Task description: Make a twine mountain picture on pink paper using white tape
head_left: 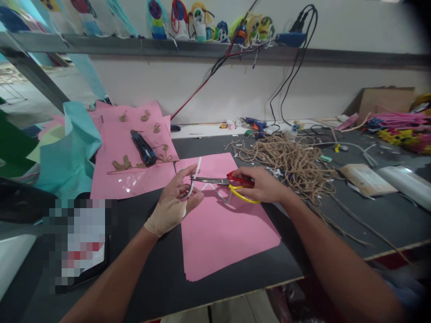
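My left hand (pixel 173 202), with a tan wrap around its wrist and palm, grips a narrow white strip (pixel 198 167) that curls down past the fingers. In my right hand (pixel 261 185) is a pair of scissors (pixel 240 192) with one red and one yellow handle loop. The scissor blades point left and meet the white strip near my left fingertips; whether they cut it I cannot tell. Under both hands lies a stack of pink paper sheets (pixel 222 237). Another pale looped strip hangs beneath the blades, partly over the paper.
A heap of brown twine (pixel 286 161) lies right of the paper. On more pink sheets (pixel 134 186) at left rest a utility knife (pixel 143 148) and small twine shapes. A blue glue gun (pixel 257 125) sits at the back. Small dolls line a shelf (pixel 208 51); cables hang down.
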Demonstrator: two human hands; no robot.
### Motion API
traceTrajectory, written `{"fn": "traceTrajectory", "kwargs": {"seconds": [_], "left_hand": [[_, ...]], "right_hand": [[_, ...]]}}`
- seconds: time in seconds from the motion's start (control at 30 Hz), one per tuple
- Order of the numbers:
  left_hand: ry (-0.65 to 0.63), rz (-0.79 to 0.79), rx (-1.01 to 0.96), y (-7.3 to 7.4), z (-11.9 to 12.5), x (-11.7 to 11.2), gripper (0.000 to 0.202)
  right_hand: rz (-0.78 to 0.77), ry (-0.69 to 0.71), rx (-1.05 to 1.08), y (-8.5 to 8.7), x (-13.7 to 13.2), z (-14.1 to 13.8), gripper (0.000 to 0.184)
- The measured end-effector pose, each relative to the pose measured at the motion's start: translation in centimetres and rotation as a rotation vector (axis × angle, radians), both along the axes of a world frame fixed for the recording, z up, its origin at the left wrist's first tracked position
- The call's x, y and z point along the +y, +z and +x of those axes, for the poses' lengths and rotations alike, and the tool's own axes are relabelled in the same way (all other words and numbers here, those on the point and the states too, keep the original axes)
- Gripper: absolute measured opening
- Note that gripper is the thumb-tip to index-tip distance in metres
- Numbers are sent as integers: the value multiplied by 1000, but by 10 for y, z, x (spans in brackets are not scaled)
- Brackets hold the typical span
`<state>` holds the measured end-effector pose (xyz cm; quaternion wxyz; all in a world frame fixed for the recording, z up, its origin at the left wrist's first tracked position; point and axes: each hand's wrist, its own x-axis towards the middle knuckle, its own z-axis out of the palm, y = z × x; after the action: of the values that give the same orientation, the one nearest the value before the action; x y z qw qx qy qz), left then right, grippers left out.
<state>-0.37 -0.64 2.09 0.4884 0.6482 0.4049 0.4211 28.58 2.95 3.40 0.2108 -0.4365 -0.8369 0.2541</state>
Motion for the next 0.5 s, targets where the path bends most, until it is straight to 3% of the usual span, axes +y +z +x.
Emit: {"fn": "traceTrajectory", "kwargs": {"seconds": [0.17, 0.33, 0.5], "left_hand": [[-1, 40, 2, -1, 0, 1, 63], [-13, 160, -11, -3, 1, 3, 41], [-2, 169, 4, 0, 2, 2, 44]], "right_hand": [[39, 12, -20, 2, -1, -2, 31], [52, 14, -24, 5, -2, -2, 30], [73, 31, -69, 5, -2, -2, 32]]}}
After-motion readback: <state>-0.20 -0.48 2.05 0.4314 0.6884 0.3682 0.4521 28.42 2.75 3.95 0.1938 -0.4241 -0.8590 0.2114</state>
